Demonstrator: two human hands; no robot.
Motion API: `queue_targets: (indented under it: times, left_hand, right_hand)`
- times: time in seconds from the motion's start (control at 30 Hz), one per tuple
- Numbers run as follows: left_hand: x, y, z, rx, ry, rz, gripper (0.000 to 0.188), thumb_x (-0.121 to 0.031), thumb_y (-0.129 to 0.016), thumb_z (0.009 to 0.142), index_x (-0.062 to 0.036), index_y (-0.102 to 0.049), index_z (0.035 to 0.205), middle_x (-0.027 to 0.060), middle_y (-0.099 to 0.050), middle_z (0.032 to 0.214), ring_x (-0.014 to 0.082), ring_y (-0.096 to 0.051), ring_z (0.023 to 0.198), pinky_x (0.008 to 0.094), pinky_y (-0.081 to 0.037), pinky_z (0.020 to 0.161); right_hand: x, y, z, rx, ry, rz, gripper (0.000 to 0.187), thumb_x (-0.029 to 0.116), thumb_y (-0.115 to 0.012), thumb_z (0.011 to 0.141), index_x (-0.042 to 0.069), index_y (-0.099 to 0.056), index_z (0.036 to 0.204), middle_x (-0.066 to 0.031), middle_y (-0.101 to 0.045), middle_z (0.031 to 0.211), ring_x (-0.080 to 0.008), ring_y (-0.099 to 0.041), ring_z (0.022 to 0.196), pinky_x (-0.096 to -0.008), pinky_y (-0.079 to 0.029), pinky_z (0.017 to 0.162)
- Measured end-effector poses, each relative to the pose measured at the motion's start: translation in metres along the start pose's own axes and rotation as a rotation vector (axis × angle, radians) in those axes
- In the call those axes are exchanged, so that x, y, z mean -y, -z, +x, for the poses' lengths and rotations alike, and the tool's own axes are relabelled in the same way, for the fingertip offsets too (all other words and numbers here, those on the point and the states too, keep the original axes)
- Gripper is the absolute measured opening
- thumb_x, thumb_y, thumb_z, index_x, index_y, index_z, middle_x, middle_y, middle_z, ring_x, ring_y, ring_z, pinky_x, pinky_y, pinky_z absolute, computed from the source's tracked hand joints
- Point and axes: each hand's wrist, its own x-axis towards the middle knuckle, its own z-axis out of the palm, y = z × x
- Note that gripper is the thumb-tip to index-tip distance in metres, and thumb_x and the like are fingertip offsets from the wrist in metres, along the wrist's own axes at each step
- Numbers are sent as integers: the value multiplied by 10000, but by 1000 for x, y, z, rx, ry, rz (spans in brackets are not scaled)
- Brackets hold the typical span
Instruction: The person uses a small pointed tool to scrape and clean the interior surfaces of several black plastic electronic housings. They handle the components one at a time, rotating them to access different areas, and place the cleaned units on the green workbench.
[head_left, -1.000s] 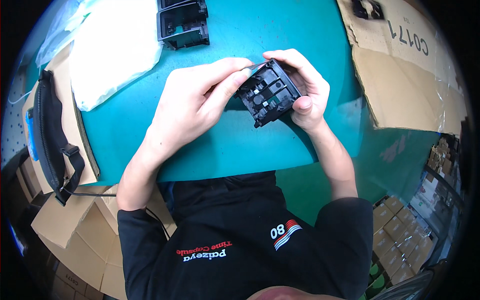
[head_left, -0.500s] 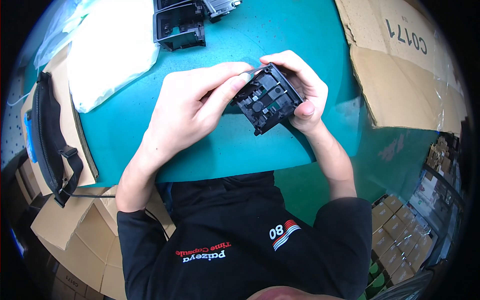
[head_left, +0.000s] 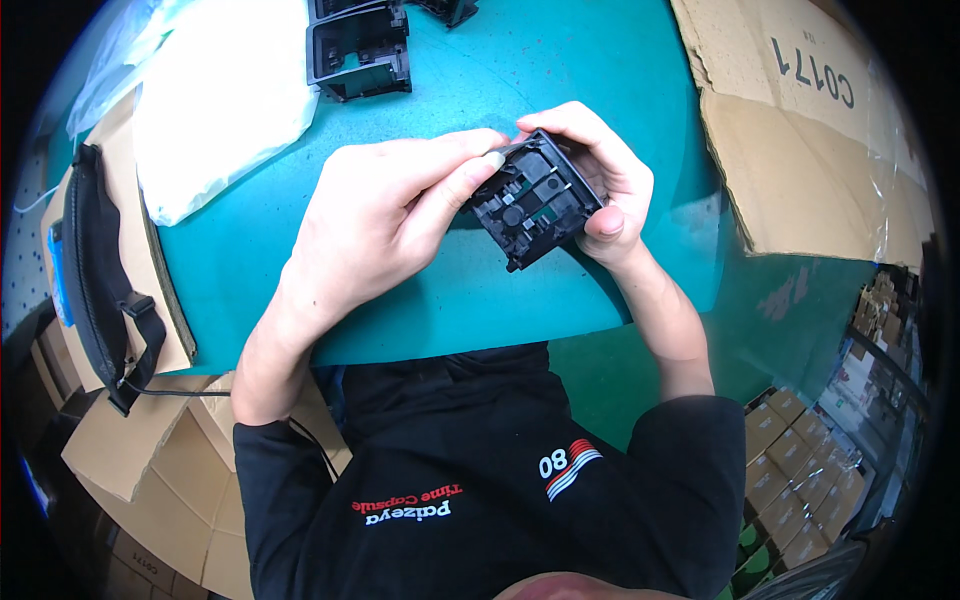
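Observation:
Above the green table I hold a black plastic housing (head_left: 535, 205), tilted, its inner side with ribs, slots and small posts facing up. My right hand (head_left: 605, 180) wraps round its right side, thumb on the lower right edge and fingers behind the upper edge. My left hand (head_left: 390, 205) is closed at its upper left edge, thumb and forefinger pinched there. Whether a small part sits between those fingertips is hidden. More black plastic housings (head_left: 360, 60) stand at the far edge of the table, and a black part (head_left: 445, 10) is cut off by the picture's top.
The green table (head_left: 480, 320) carries a white plastic bag (head_left: 225, 110) at far left. A black strap pouch (head_left: 95, 270) lies on cardboard at the left. An open cardboard box (head_left: 810, 130) stands at right, another (head_left: 160, 480) at lower left. Small cartons (head_left: 800, 470) are stacked at lower right.
My hands and the housing have barely shifted. At the top edge, the black part beside the far housings has moved up and partly out of view.

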Motion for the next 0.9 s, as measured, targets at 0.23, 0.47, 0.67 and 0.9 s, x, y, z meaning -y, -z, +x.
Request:
queue_targets:
  times: [0.23,0.47,0.67,0.9]
  left_hand:
    - [9,-2,-2,-5,-118,44,228,-45,-678,982,9,-756,1190,161,-789,1019,222,-755,786,298,-578,702]
    - [1,6,-7,-61,-107,108,223,-34,-686,968,0,-759,1176,152,-771,969,234,-740,777,294,-561,691]
    - [-37,17,-16,-55,-7,325,174,-22,-717,945,-5,-746,1115,107,-615,738,207,-600,599,325,-455,552]
    - [-42,17,-20,-11,16,365,88,-48,-747,926,-52,-751,1014,85,-546,675,229,-526,519,335,-394,489]
  right_hand:
    - [0,1,-1,4,-58,45,969,678,-772,835,-142,-603,1323,-187,-625,1243,-253,-634,1127,-394,-523,1002]
    - [2,-6,0,-109,-33,82,1049,724,-822,729,-144,-615,1281,-175,-633,1214,-238,-628,1080,-381,-525,943]
    - [-11,17,10,-22,553,-492,1055,766,-848,586,-74,-649,1191,-157,-687,1084,-292,-663,1027,-386,-551,874]
    - [-6,13,11,-21,694,-617,1042,755,-870,541,-35,-634,1179,-149,-675,1084,-305,-681,994,-402,-587,853]
